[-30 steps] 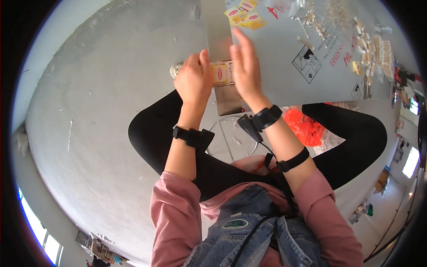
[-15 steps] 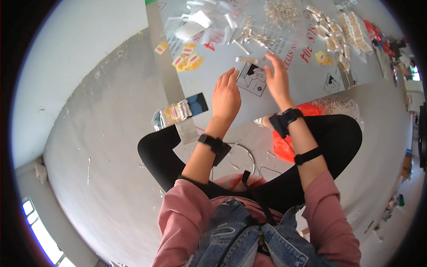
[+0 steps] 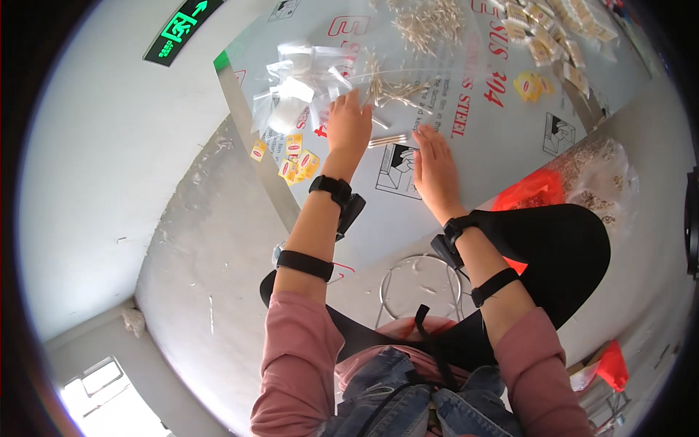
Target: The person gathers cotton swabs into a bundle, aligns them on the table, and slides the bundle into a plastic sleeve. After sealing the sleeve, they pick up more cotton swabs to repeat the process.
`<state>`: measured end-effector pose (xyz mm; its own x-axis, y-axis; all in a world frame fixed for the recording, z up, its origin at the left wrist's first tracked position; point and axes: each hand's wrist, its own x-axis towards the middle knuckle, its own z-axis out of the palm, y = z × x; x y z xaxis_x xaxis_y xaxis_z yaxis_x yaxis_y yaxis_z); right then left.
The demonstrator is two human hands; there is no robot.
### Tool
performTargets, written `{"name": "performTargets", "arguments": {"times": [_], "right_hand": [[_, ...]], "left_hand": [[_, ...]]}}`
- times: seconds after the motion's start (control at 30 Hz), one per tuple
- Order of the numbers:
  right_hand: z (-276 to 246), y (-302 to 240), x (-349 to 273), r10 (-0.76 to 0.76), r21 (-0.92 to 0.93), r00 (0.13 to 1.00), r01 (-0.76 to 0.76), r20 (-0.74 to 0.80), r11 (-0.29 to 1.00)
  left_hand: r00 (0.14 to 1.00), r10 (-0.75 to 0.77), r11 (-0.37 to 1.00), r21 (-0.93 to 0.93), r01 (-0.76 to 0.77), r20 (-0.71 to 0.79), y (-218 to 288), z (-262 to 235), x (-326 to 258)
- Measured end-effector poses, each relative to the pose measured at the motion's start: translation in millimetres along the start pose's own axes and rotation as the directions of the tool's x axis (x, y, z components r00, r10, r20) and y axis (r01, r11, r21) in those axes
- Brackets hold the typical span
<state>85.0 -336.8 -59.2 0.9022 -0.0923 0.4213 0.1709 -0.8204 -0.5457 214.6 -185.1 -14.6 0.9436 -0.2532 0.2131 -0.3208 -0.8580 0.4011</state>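
My left hand (image 3: 349,131) reaches forward over the work surface, fingers stretched and slightly parted beside a heap of clear plastic bags (image 3: 295,91). Whether its fingertips touch a bag is hard to make out. Between my hands lies a short row of cotton swabs (image 3: 387,140), side by side. My right hand (image 3: 437,175) is just right of that row, fingers extended, with nothing visible in it. Beyond the hands, loose cotton swabs (image 3: 397,91) lie scattered, and a larger swab pile (image 3: 429,25) is farther back. Small yellow labels (image 3: 298,162) rest left of my left wrist.
A film-covered metal sheet (image 3: 484,156) forms the tabletop. Packed swab bundles (image 3: 535,36) and more yellow labels (image 3: 530,86) lie at the far right. Near my right knee are a red bag (image 3: 535,191) and a clear bag (image 3: 608,182). A round metal stool (image 3: 383,288) stands below.
The view has shifted. My left hand has moved forward to the plastic bags. My right hand has drawn back a little from the row of swabs, which stays on the table.
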Motion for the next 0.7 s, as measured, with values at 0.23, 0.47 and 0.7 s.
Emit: {"name": "performTargets", "arguments": {"times": [0.23,0.47,0.7], "right_hand": [[-2,-6,2,0.006,-0.003,1.0,-0.006,-0.005,1.0],[-1,-6,1,0.002,-0.024,1.0,-0.002,-0.009,1.0],[-3,-6,2,-0.001,-0.036,1.0,0.001,-0.003,0.999]], "left_hand": [[0.96,-0.27,0.93,-0.239,0.279,0.068,-9,7,27],[0.881,-0.265,0.953,-0.033,0.301,0.392,-27,-9,27],[0.938,-0.134,0.952,-0.22,0.211,0.32,-1,-20,-37]]}}
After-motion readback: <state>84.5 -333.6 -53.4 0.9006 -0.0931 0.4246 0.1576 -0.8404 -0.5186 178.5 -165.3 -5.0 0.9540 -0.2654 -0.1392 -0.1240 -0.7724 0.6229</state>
